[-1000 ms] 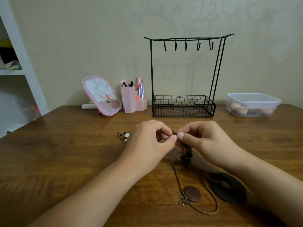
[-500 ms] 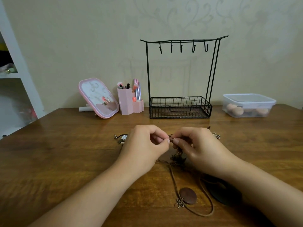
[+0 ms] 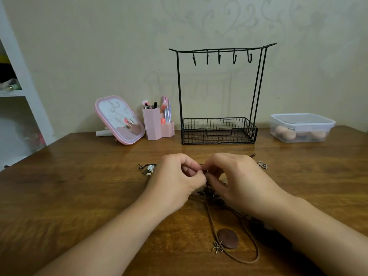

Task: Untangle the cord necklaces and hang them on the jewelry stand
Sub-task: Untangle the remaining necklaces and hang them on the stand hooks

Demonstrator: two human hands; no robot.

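Observation:
A tangle of brown cord necklaces (image 3: 212, 197) lies on the wooden table (image 3: 79, 196) between my hands. My left hand (image 3: 177, 180) and my right hand (image 3: 237, 180) meet fingertip to fingertip and each pinches the cord just above the knot. A brown cord loop runs toward me to a round brown pendant (image 3: 228, 237) with a small metal charm beside it. Beaded ends (image 3: 148, 169) stick out left of my left hand, and a metal charm (image 3: 262, 164) lies right of my right hand. The black wire jewelry stand (image 3: 218, 92) stands behind, all its hooks bare.
A pink mirror (image 3: 119, 120) and a pink brush holder (image 3: 157, 124) stand left of the stand. A lidded clear plastic box (image 3: 301, 127) sits at the back right. White shelving (image 3: 18, 86) borders the table on the left. A dark round object lies partly hidden under my right forearm.
Both hands have sunk slightly toward the table while still pinching the cord together. My view has tilted up a little, so the stand sits lower in the frame.

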